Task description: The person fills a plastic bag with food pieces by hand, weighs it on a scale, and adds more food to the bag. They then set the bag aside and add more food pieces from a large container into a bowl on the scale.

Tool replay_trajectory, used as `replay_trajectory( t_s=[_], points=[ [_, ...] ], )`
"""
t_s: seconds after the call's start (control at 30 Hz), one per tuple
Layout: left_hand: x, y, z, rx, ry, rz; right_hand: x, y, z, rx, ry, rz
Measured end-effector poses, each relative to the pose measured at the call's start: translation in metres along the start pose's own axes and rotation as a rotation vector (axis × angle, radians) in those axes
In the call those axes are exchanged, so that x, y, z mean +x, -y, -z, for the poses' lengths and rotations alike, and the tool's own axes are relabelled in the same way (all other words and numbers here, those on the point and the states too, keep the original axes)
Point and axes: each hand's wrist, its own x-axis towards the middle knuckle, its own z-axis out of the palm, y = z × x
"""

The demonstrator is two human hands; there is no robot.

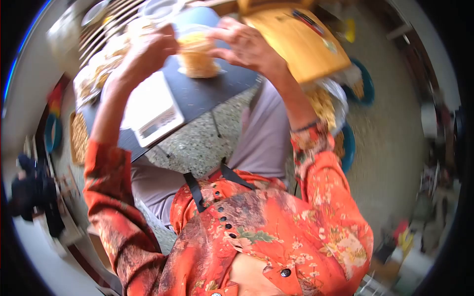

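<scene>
Both hands close on a clear tub of yellow snack point(198, 58). The left hand point(144, 55) wraps its grip about the tub's left side, and the right hand point(245, 45) pinches the tub's upper rim with its fingers. The tub sits low over the dark bench point(210, 94), whether touching I cannot tell, with a white scale point(154, 114) near it and a wooden board point(302, 45) beside the right hand.

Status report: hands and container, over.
Left hand and right hand both grip container of yellow food. Over black table. White scale on table, apart from hands.
</scene>
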Motion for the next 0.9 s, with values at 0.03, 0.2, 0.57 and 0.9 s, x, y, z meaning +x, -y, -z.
replay_trajectory(
  t_s=[0.03, 0.2, 0.57, 0.9],
  points=[
    [-0.003, -0.011, 0.005, -0.009, -0.044, -0.019, 0.015, 0.009, 0.024, 0.127, 0.263, -0.193],
    [0.005, -0.010, 0.009, -0.202, 0.020, -0.049, -0.029, -0.013, 0.114, 0.313, 0.062, -0.405],
    [0.016, -0.022, 0.009, -0.311, -0.014, 0.169, -0.286, -0.037, 0.195, -0.134, 1.045, -1.270],
    [0.009, -0.011, 0.018, -0.500, -0.134, 0.246, -0.341, -0.034, 0.143, -0.108, 0.870, -1.299]
  ],
)
